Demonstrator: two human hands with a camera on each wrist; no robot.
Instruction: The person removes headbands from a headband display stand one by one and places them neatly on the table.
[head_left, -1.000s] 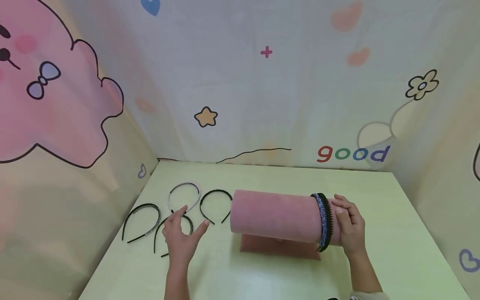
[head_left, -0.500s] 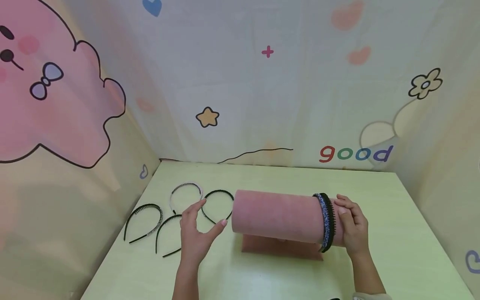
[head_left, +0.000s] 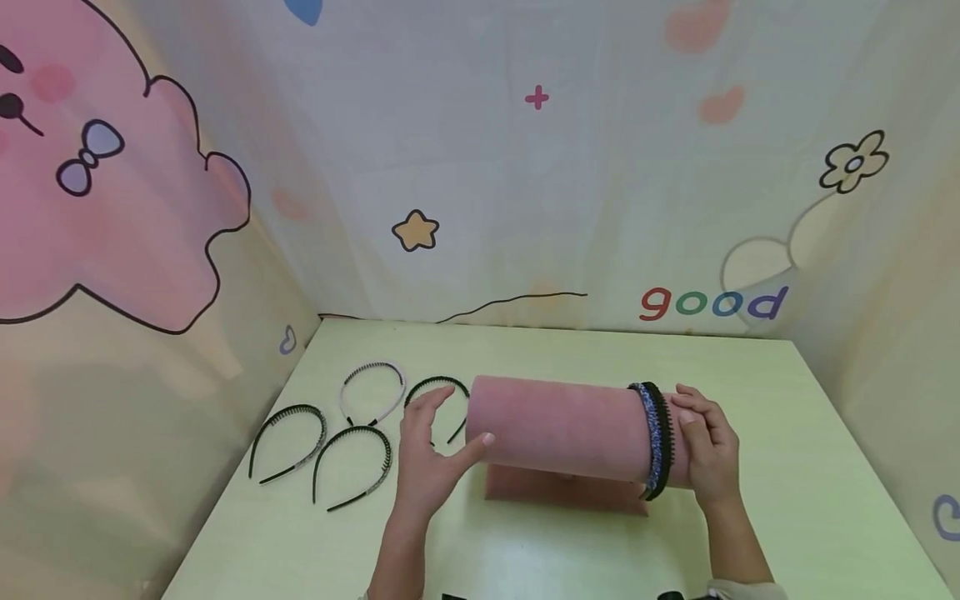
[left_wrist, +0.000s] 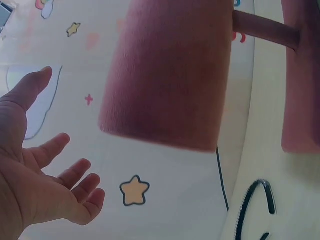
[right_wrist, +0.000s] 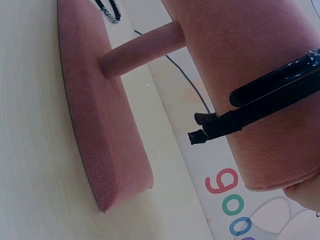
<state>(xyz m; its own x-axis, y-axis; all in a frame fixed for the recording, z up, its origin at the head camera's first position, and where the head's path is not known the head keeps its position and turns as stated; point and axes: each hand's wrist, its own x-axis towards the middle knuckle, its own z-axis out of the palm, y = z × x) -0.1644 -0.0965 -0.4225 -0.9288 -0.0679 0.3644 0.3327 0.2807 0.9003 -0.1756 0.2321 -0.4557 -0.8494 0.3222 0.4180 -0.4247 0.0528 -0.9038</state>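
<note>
A pink plush headband stand, with a horizontal roll [head_left: 558, 427] on a post above a flat base [head_left: 562, 492], stands mid-table. Two headbands sit side by side near the roll's right end: a blue glittery headband [head_left: 651, 435] and a black toothed headband [head_left: 667, 442]. My right hand [head_left: 708, 450] grips that right end, thumb in front and fingers over the top. At the roll's left end, my left hand [head_left: 426, 467] is raised with fingers spread and holds nothing. In the left wrist view, a gap shows between the left hand [left_wrist: 40, 185] and the roll [left_wrist: 170, 75].
Several headbands lie on the table's left side, among them a pale lilac headband [head_left: 403, 392], a black headband [head_left: 258, 433] and another dark headband [head_left: 352, 429]. One more black headband [head_left: 442, 379] lies partly behind my left hand. A printed curtain [head_left: 480, 167] encloses the table.
My left hand has moved right, from over the loose headbands to the roll's left end, its fingers still spread. The right hand keeps its hold, and the headbands on the roll stay put.
</note>
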